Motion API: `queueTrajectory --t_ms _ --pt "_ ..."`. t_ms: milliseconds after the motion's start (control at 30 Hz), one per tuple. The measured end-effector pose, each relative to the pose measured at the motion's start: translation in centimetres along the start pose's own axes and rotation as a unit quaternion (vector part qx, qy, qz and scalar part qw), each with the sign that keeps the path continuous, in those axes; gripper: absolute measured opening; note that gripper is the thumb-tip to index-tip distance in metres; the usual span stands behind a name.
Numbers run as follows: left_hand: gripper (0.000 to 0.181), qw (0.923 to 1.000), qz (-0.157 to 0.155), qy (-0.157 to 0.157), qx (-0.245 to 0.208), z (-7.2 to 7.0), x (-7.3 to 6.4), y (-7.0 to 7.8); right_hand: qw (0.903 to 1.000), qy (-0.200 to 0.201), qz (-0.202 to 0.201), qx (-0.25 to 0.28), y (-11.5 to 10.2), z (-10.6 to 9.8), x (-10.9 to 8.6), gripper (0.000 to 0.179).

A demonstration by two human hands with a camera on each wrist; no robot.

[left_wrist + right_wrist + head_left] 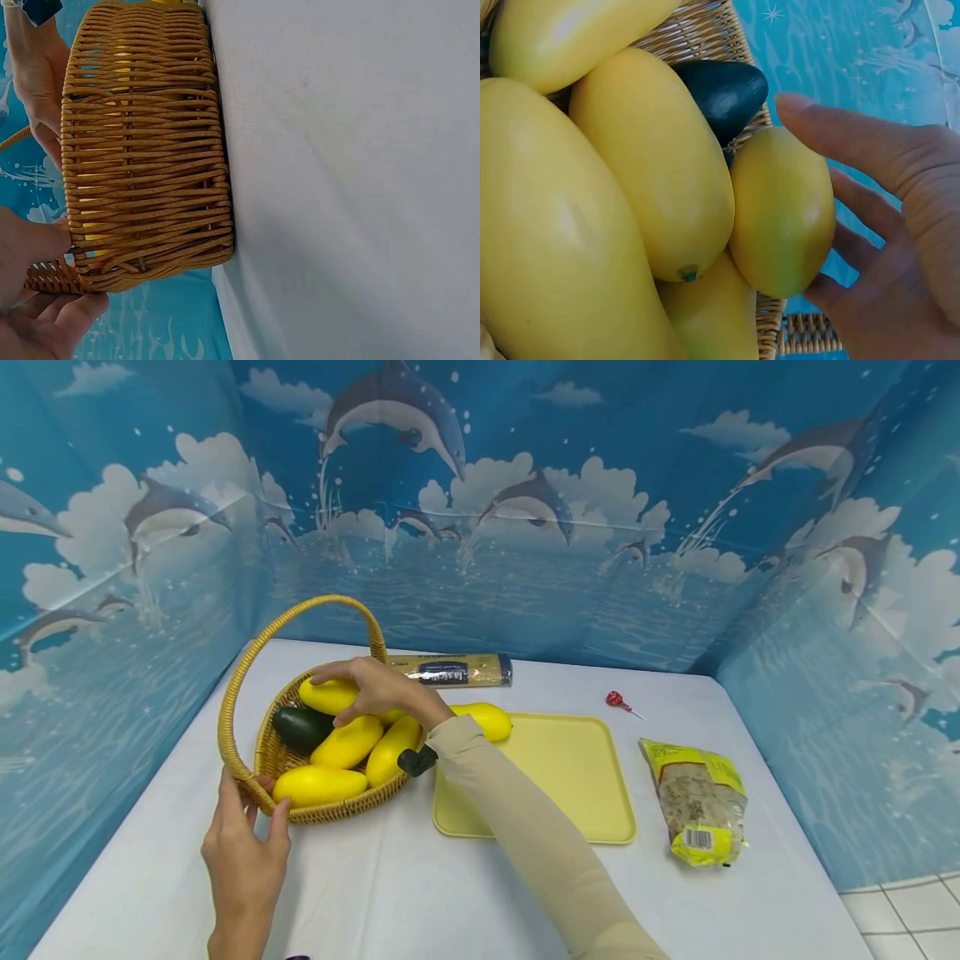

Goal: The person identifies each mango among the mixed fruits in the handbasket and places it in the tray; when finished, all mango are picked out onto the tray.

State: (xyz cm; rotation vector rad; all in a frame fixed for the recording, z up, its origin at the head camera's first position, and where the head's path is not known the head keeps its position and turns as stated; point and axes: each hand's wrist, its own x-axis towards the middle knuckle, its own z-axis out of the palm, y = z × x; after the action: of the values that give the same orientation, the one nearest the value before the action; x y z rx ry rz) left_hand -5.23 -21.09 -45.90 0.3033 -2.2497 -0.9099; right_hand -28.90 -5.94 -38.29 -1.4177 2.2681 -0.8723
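A yellow fruit [327, 697] lies in the far part of the wicker basket [337, 811], the right hand [384, 683] spread loosely about it. The left hand [247, 852] grips the basket's near-left rim. A dark green fruit [300, 730] sits just nearer. Right of the basket, on the surface [375, 893], are a tray [562, 768], a lollipop [615, 699] and a printed bag [701, 806].

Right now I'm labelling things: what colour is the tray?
Pale yellow; the head view shows the tray best.
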Motion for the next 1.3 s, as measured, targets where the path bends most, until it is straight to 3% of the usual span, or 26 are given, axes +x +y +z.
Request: queueTrajectory --t_ms 533,833,1300 --pt "0.094 1.0 0.004 0.002 0.0 0.0 0.1 -0.1 0.9995 0.017 0.025 0.008 0.6 0.1 -0.1 0.07" --pt "0.099 1.0 -0.005 0.001 -0.001 0.2 0.0 -0.1 0.9991 0.032 0.02 0.018 0.4 0.4 -0.6 0.07" --pt "0.101 1.0 -0.001 0.006 -0.007 0.3 0.0 -0.1 0.9987 0.048 -0.016 -0.01 -1.4 -1.9 -5.0 0.076"
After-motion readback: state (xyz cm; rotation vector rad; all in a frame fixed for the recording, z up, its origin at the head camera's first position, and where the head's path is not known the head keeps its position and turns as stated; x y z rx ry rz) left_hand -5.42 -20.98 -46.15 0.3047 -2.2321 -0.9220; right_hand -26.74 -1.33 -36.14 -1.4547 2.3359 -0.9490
